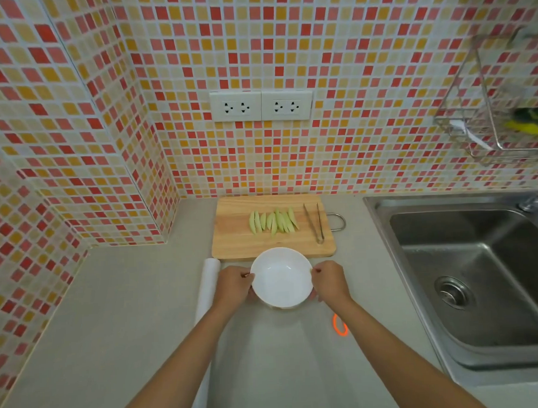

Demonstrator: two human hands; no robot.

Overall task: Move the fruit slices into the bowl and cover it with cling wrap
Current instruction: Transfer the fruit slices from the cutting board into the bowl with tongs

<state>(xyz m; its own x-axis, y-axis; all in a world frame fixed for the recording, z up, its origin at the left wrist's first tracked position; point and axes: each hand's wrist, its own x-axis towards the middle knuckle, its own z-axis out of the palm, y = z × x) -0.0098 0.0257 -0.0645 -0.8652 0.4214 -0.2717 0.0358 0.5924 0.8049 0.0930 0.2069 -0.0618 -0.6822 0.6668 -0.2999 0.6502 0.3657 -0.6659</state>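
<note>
While both hands, left hand [234, 285] and right hand [329, 283], clasp the empty, round white ceramic bowl [281, 279] by opposite rims (rigid, breakable, probably slick), pale green fruit slices [273, 222] look soft.

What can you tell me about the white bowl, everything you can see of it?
The white bowl is round, smooth and glossy, like ceramic or melamine, and empty. It sits upright, its far rim overlapping the near edge of the wooden cutting board. The left hand and right hand grip its opposite sides, thumbs at the rim and fingers curled underneath. Whether it rests on the counter or is lifted slightly cannot be told.
</note>
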